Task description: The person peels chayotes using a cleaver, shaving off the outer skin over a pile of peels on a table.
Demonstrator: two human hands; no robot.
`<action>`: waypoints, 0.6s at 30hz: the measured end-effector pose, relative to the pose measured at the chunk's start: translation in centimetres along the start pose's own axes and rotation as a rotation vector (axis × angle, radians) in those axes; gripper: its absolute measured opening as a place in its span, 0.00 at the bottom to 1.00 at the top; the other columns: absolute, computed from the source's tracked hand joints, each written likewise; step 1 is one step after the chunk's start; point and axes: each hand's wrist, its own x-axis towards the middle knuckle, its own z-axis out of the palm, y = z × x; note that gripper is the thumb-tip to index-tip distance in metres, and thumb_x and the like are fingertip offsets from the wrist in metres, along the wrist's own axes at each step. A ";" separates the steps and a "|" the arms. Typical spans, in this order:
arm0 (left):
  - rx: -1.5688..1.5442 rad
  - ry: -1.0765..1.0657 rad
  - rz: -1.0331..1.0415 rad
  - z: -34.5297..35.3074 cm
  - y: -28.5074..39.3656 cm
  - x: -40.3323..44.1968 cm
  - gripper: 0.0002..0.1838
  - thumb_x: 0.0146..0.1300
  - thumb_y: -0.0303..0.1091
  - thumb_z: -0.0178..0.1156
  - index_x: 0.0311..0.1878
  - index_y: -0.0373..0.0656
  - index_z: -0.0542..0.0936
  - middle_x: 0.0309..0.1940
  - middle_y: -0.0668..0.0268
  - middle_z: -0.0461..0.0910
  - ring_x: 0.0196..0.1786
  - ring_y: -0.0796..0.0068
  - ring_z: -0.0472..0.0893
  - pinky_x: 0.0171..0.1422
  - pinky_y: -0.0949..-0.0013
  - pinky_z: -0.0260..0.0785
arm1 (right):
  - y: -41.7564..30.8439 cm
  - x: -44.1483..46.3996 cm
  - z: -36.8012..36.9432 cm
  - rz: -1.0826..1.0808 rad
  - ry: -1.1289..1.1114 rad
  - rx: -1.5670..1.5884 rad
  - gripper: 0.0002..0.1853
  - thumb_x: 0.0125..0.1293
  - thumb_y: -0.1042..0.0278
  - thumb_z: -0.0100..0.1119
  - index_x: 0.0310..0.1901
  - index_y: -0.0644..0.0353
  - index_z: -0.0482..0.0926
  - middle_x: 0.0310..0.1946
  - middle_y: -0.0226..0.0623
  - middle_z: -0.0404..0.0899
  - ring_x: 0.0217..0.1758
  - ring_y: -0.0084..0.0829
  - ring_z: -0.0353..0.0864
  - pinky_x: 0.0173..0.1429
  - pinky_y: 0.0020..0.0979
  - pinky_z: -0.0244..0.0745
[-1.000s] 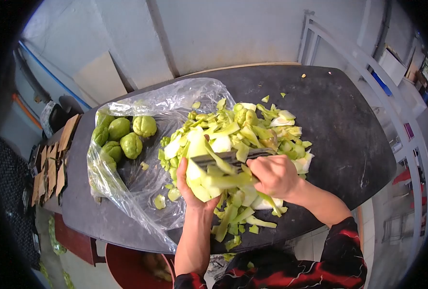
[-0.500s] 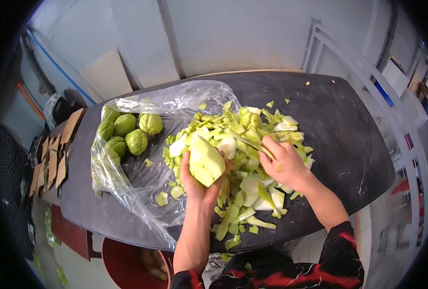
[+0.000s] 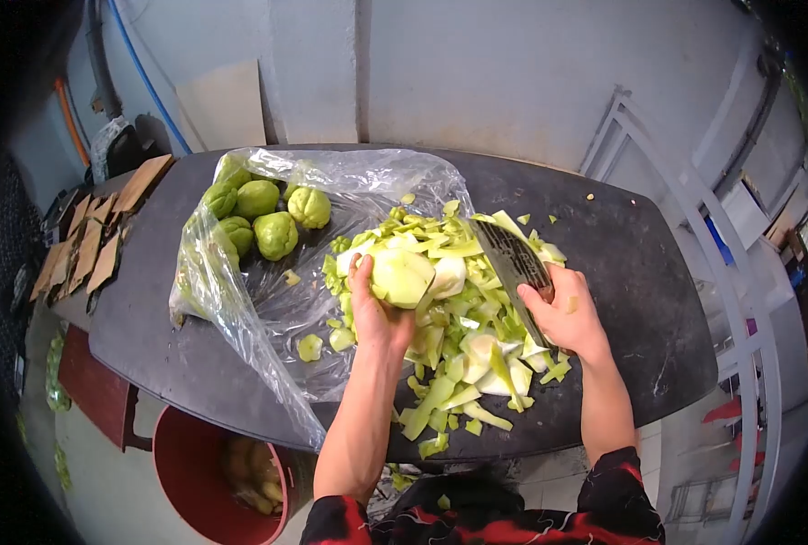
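My left hand [image 3: 375,318] is wrapped round a pale, peeled chayote [image 3: 402,275], held over the near left side of a heap of green peelings [image 3: 463,350]. In my right hand [image 3: 568,313] is a knife [image 3: 504,254] with a broad, dark blade. Its wet flat side faces up, and bits cling to it. The blade slants up and left over the heap, apart from the chayote. Several unpeeled green chayotes [image 3: 276,235] sit to the left on a clear plastic bag [image 3: 231,313].
Everything lies on a dark table [image 3: 640,300]. A red bucket [image 3: 175,481] with pale pieces in it stands below the near left edge. Broken brown boards [image 3: 104,254] lie at the left. A grey metal railing [image 3: 686,195] runs along the right.
The knife has swung from edge-on to showing its broad side, as my right hand moved right. The chayote has turned in my left hand. The whole view has shifted slightly.
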 end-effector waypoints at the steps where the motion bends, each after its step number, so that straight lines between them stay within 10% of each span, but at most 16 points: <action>1: -0.037 -0.049 -0.035 -0.1 0.2 0.3 0.27 0.70 0.51 0.55 0.63 0.42 0.69 0.56 0.54 0.77 0.56 0.53 0.80 0.63 0.44 0.73 | 0.3 -0.2 0.5 -0.015 0.021 -0.007 0.11 0.64 0.70 0.63 0.32 0.71 0.75 0.18 0.40 0.74 0.20 0.27 0.73 0.28 0.34 0.67; 18: -0.136 -0.117 -0.126 0.9 0.4 -0.9 0.23 0.68 0.50 0.54 0.56 0.42 0.71 0.43 0.53 0.79 0.43 0.54 0.83 0.52 0.48 0.78 | -7.0 -5.6 6.7 -0.416 0.240 0.088 0.09 0.67 0.72 0.63 0.31 0.64 0.75 0.13 0.37 0.72 0.14 0.35 0.77 0.20 0.33 0.68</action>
